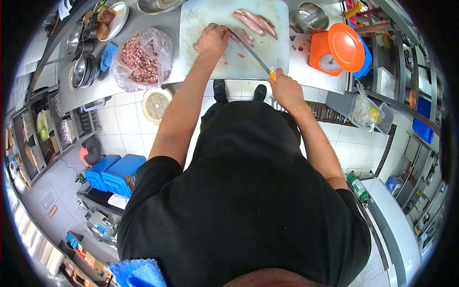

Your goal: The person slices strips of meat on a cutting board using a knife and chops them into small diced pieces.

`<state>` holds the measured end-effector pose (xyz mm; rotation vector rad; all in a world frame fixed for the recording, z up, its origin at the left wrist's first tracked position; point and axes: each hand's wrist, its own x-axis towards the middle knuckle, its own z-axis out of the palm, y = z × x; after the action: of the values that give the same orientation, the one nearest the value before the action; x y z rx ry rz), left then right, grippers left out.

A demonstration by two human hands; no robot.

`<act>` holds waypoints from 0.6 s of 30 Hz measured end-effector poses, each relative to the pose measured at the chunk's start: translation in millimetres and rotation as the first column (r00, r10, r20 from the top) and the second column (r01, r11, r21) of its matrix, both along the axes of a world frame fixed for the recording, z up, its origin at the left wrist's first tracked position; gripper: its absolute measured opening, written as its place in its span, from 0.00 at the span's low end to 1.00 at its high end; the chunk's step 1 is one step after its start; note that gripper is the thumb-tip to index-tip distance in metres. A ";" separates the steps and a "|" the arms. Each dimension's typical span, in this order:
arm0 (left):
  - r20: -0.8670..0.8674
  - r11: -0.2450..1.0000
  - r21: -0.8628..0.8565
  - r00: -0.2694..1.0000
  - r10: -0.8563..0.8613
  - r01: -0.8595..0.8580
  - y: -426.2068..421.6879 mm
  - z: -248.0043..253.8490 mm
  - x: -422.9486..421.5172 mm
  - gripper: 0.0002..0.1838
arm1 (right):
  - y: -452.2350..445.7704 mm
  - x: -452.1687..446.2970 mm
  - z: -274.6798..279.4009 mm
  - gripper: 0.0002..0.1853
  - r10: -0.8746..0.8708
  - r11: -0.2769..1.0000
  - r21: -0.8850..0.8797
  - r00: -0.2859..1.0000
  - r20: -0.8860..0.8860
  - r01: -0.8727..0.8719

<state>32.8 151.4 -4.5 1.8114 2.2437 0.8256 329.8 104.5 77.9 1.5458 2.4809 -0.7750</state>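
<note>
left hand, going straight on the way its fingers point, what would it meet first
The left hand would probably meet the knife first, near its tip; whether they touch now is unclear.

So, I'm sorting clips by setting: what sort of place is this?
Most likely a commercial kitchen: strips of meat lie on a large cutting board, a clear bag of chopped meat sits beside it, and an orange dial scale stands on the other side.
</note>
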 end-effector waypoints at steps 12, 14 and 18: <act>0.005 0.996 -0.084 1.000 -0.016 0.016 6.1 0.7 -4.8 0.07 | -3.4 -32.5 2.2 0.16 -0.057 0.993 -0.102 0.998 0.020 0.059; -0.016 0.995 -0.102 1.000 -0.013 0.011 7.7 0.3 -4.2 0.07 | 5.4 -44.2 -4.6 0.16 -0.049 0.994 -0.101 0.999 -0.019 0.047; -0.048 0.996 -0.094 0.999 -0.005 0.001 7.0 1.7 -4.3 0.07 | 9.7 -44.8 -2.1 0.16 -0.043 0.992 -0.118 0.999 -0.028 0.039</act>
<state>28.5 158.4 -2.8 1.8105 2.2671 0.6711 285.0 114.2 75.8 1.5597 2.3844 -0.9392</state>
